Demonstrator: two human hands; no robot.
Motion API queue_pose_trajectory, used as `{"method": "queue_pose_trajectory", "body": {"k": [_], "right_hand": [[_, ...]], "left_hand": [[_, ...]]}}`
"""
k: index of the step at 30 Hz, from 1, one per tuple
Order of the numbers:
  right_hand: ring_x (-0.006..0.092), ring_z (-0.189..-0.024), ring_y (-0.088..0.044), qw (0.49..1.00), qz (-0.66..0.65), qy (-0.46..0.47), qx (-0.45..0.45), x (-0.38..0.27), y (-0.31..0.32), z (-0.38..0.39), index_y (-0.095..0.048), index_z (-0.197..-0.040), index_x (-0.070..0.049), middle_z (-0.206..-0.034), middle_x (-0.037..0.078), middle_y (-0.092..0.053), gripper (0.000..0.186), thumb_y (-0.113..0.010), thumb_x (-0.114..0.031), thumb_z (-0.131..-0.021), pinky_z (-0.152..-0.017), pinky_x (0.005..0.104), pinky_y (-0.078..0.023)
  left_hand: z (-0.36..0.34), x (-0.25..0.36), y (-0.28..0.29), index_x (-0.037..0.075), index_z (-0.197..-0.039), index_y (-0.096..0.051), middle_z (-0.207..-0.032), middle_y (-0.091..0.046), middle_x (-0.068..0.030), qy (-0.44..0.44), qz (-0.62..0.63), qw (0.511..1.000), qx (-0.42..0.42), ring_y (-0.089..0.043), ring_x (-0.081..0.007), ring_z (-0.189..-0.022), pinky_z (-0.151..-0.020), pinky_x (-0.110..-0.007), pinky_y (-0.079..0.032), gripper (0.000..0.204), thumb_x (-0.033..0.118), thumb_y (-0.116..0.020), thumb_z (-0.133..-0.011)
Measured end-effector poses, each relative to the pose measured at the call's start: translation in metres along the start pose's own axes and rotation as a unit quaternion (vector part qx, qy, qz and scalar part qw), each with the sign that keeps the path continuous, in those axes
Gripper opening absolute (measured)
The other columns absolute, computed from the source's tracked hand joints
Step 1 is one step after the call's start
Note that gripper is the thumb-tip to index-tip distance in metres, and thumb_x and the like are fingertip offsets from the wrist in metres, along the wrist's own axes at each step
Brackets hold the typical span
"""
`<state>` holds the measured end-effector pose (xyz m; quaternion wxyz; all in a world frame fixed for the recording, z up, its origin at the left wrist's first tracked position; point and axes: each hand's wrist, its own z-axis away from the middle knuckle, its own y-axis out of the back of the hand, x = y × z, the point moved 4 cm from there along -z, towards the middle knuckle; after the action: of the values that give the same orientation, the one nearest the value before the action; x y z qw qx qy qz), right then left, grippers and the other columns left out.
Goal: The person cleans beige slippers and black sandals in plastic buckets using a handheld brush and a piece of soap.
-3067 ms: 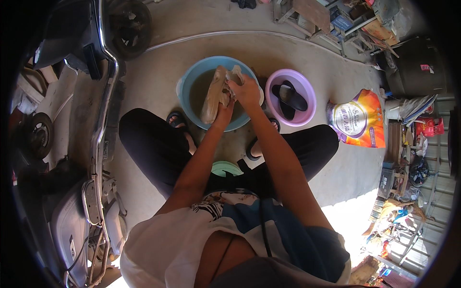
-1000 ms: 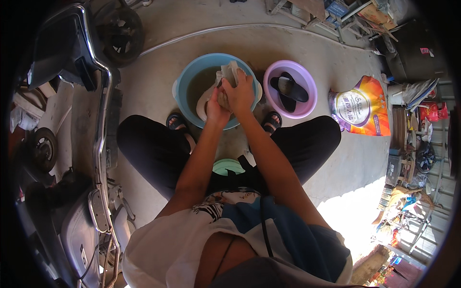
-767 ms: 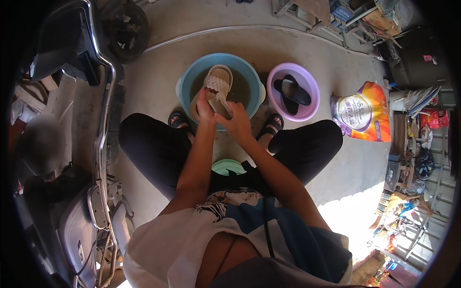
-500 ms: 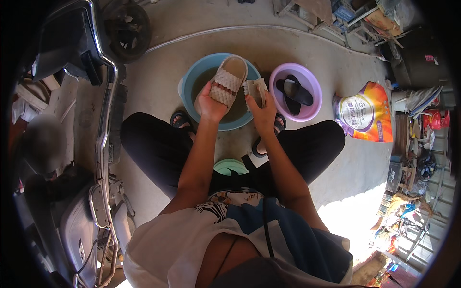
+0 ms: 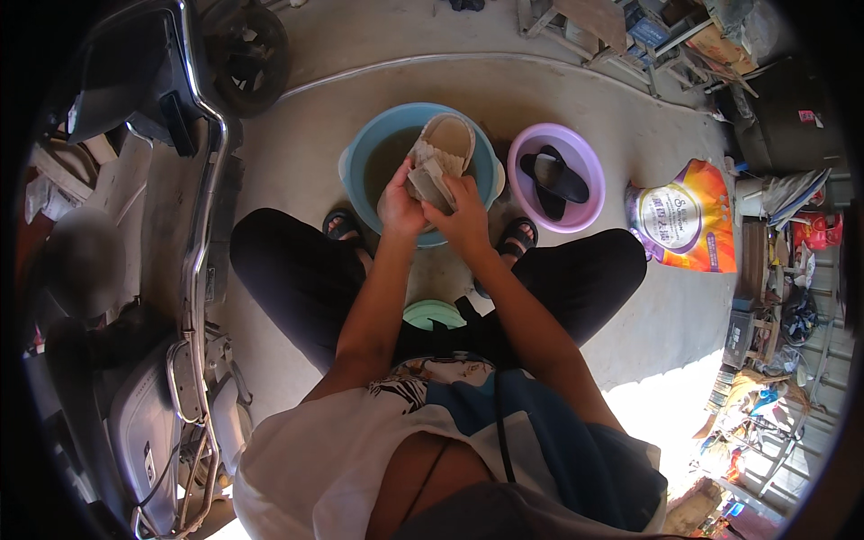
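Note:
Over the blue basin (image 5: 364, 162) of cloudy water, my left hand (image 5: 401, 200) grips a beige sandal (image 5: 448, 133) with a braided strap, its toe tilted away from me. My right hand (image 5: 457, 209) is closed on a pale scrub brush (image 5: 432, 178), which lies against the sandal's strap and hides part of it. A lilac basin (image 5: 589, 165) stands just right of the blue one, holding black slippers (image 5: 564, 183). A green round object (image 5: 430, 314), possibly a stool, shows between my legs.
A colourful bag (image 5: 684, 216) sits right of the lilac basin. A scooter with chrome bars (image 5: 193, 261) lines the left side. Piled clutter (image 5: 801, 234) lines the right wall, with wooden frames (image 5: 589, 27) at the back right. A pale hose (image 5: 504, 57) crosses the floor beyond the basins.
Half a second ago the brush was held apart, right of the sandal; it has moved left onto the strap. Earlier, my hands turned the sandal over and round within the blue basin's area.

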<state>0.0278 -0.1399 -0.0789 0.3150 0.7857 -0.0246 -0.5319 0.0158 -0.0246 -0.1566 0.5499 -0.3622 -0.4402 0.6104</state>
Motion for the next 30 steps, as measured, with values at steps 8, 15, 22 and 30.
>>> {"method": "queue_pose_trajectory", "body": {"k": [8, 15, 22, 30], "right_hand": [[0.0347, -0.099, -0.058, 0.985, 0.058, -0.144, 0.079, 0.037, 0.028, 0.042, -0.054, -0.122, -0.005, -0.109, 0.017, -0.055, 0.057, -0.074, -0.031, -0.075, -0.084, 0.0403, -0.047], [0.0289, -0.096, -0.058, 0.993, 0.018, -0.005, 0.116, 0.011, 0.023, 0.012, -0.055, -0.121, -0.004, -0.104, 0.014, -0.053, 0.053, -0.074, -0.027, -0.076, -0.080, 0.0371, -0.047], [0.0327, -0.099, -0.056, 0.987, 0.144, 0.007, 0.064, -0.028, -0.014, -0.055, -0.056, -0.124, -0.018, -0.108, 0.012, -0.051, 0.052, -0.071, -0.030, -0.075, -0.075, 0.0438, -0.050], [0.0312, -0.096, -0.057, 0.992, 0.091, -0.089, -0.022, -0.001, -0.002, 0.018, -0.055, -0.126, -0.019, -0.104, 0.011, -0.050, 0.055, -0.071, -0.029, -0.074, -0.074, 0.0425, -0.050]], "left_hand": [[-0.011, 0.003, 0.000, 0.004, -0.128, -0.052, -0.129, -0.056, -0.0097, -0.054, -0.002, 0.998, 0.036, -0.052, -0.0295, -0.120, -0.104, -0.045, -0.038, 0.038, 0.024, -0.052, -0.095], [-0.003, 0.004, -0.008, 0.005, -0.129, -0.050, -0.130, -0.054, -0.0104, -0.018, 0.005, 1.000, 0.012, -0.051, -0.0287, -0.120, -0.104, -0.044, -0.039, 0.038, 0.025, -0.049, -0.096], [0.007, -0.014, -0.010, 0.006, -0.130, -0.048, -0.130, -0.053, -0.0099, -0.023, -0.064, 0.997, 0.037, -0.050, -0.0279, -0.121, -0.104, -0.044, -0.040, 0.040, 0.029, -0.042, -0.098], [0.000, -0.008, 0.008, 0.008, -0.126, -0.053, -0.127, -0.056, -0.0074, 0.020, -0.050, 0.999, 0.009, -0.055, -0.0262, -0.113, -0.099, -0.040, -0.044, 0.040, 0.033, -0.038, -0.099]]}}
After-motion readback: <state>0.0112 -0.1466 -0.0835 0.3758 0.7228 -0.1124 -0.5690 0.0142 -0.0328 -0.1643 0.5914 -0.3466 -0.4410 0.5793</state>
